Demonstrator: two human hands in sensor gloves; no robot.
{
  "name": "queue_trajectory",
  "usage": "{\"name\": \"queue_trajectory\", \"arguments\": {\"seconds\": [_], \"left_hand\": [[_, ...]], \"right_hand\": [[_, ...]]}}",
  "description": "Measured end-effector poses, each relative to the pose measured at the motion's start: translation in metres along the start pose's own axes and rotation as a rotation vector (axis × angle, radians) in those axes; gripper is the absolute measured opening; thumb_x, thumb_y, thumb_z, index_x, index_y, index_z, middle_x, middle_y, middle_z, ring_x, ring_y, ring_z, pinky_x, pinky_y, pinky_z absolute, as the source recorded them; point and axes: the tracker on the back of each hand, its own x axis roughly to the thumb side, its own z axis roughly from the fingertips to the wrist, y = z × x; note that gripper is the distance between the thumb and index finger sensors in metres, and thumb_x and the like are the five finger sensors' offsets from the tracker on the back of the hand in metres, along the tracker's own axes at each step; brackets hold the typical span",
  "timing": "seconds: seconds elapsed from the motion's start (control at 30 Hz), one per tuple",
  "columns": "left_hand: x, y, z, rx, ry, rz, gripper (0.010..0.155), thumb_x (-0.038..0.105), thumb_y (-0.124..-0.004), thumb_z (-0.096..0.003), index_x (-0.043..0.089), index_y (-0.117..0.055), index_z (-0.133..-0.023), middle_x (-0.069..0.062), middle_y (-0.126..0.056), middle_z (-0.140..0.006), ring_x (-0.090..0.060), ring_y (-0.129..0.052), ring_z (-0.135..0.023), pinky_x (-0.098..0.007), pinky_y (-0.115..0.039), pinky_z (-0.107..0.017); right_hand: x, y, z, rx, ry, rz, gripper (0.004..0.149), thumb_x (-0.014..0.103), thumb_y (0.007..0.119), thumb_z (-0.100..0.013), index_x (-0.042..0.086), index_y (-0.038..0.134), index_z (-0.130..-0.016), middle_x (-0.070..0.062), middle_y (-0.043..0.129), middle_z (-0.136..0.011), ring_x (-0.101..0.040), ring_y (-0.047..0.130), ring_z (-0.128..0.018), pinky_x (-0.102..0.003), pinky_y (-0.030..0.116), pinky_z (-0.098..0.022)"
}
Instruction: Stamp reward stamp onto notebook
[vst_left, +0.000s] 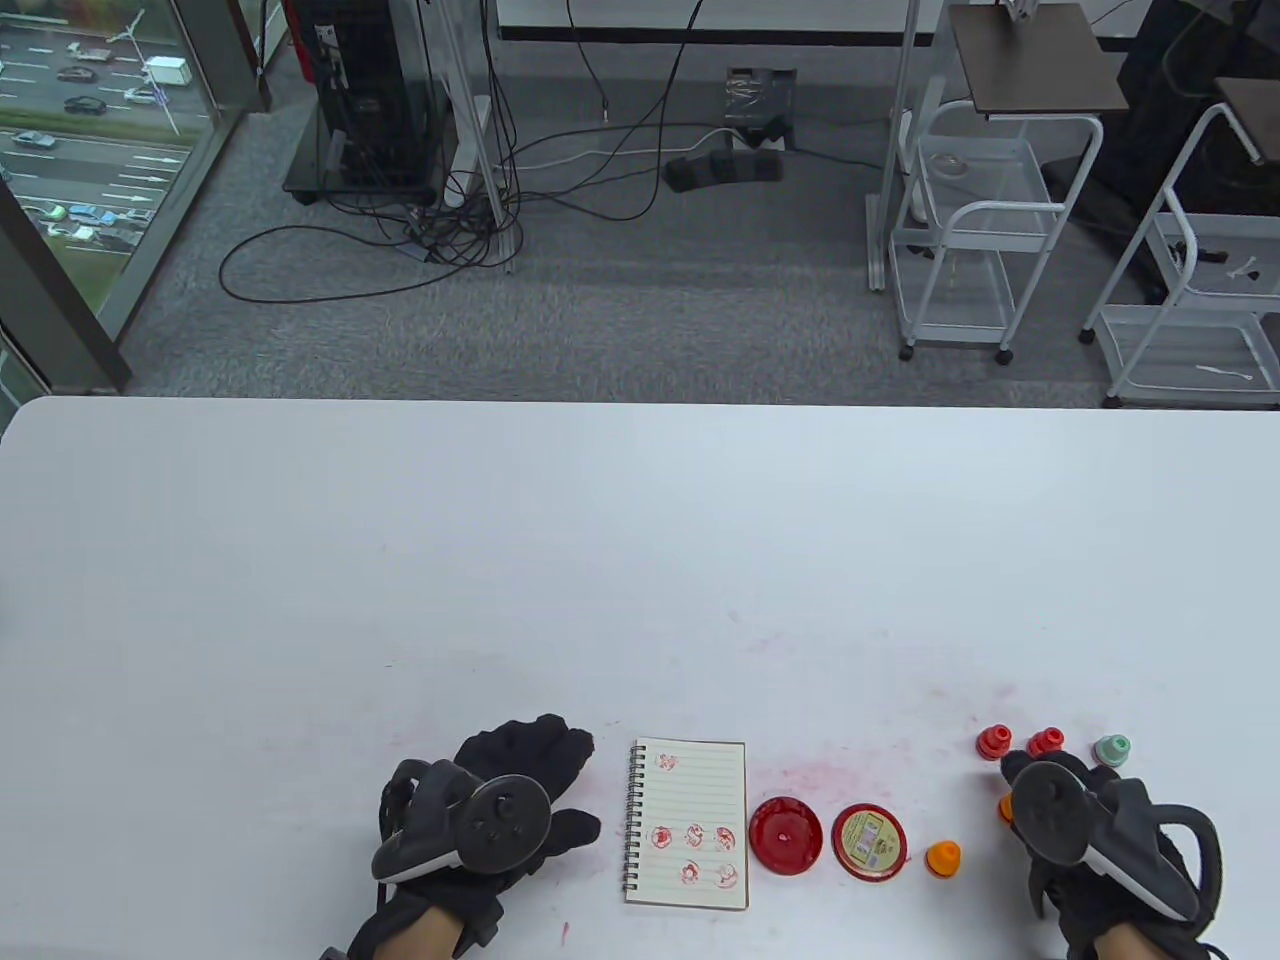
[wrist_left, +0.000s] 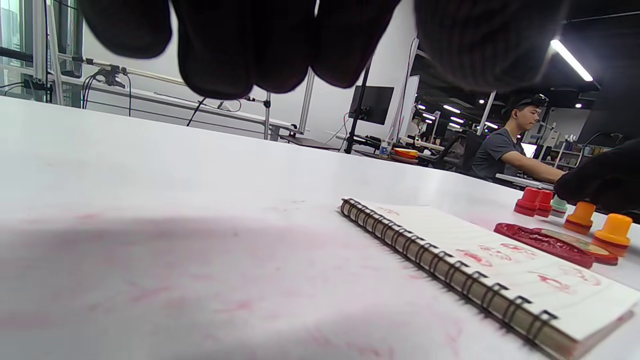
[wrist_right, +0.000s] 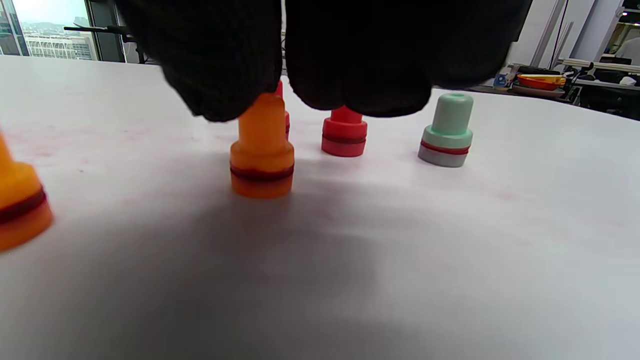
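A small spiral notebook (vst_left: 690, 825) lies open near the table's front edge, with several red stamp prints on its page; it also shows in the left wrist view (wrist_left: 500, 260). My left hand (vst_left: 550, 790) rests flat and empty on the table just left of it. My right hand (vst_left: 1012, 785) is at the right, its fingers (wrist_right: 225, 60) pinching the top of an orange stamp (wrist_right: 261, 155) that stands upright on the table. An open red ink pad (vst_left: 868, 843) and its red lid (vst_left: 785, 835) lie right of the notebook.
A second orange stamp (vst_left: 942, 858) stands between the ink pad and my right hand. Two red stamps (vst_left: 993, 741) (vst_left: 1045, 742) and a green one (vst_left: 1112, 749) stand just beyond my right hand. Faint red ink smears mark the white table (vst_left: 640, 560).
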Motion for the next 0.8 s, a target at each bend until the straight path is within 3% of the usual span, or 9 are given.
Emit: {"name": "queue_trajectory", "arguments": {"seconds": [0.17,0.33,0.5,0.8], "left_hand": [[-0.002,-0.002,-0.001,-0.019,0.015,0.006,0.08,0.06,-0.074,-0.0404,0.018,-0.069,-0.108,-0.018,-0.069,-0.112,-0.042,-0.08,-0.094,-0.061,-0.069,-0.068],[-0.003,-0.002,-0.001,-0.014,0.019,0.026,0.078,0.059,-0.074,-0.0408,0.017,-0.071,-0.107,-0.017,-0.069,-0.111,-0.042,-0.08,-0.094,-0.061,-0.069,-0.068],[0.002,0.001,0.001,0.048,-0.005,0.073,0.077,0.059,-0.074,-0.0416,0.017,-0.072,-0.106,-0.018,-0.071,-0.11,-0.041,-0.082,-0.093,-0.06,-0.071,-0.067],[0.019,0.012,0.008,0.24,-0.09,0.142,0.07,0.056,-0.076,-0.0425,0.02,-0.077,-0.102,-0.014,-0.078,-0.106,-0.037,-0.088,-0.088,-0.058,-0.074,-0.066]], "right_hand": [[0.002,0.007,-0.007,-0.039,-0.017,0.037,0.05,0.027,0.085,-0.04,0.023,0.078,-0.088,-0.007,0.087,-0.086,-0.029,0.093,-0.065,-0.046,0.083,-0.05],[0.012,-0.022,0.008,-0.197,-0.044,-0.016,0.048,0.028,0.086,-0.039,0.023,0.08,-0.086,-0.008,0.089,-0.083,-0.028,0.093,-0.062,-0.044,0.084,-0.048],[0.045,-0.059,0.02,-0.336,-0.168,-0.205,0.046,0.029,0.086,-0.04,0.022,0.081,-0.085,-0.009,0.09,-0.082,-0.029,0.094,-0.061,-0.044,0.085,-0.047],[0.13,-0.096,0.013,-0.346,-0.447,-0.616,0.047,0.029,0.087,-0.04,0.02,0.08,-0.085,-0.011,0.091,-0.08,-0.028,0.096,-0.058,-0.043,0.086,-0.044]]}}
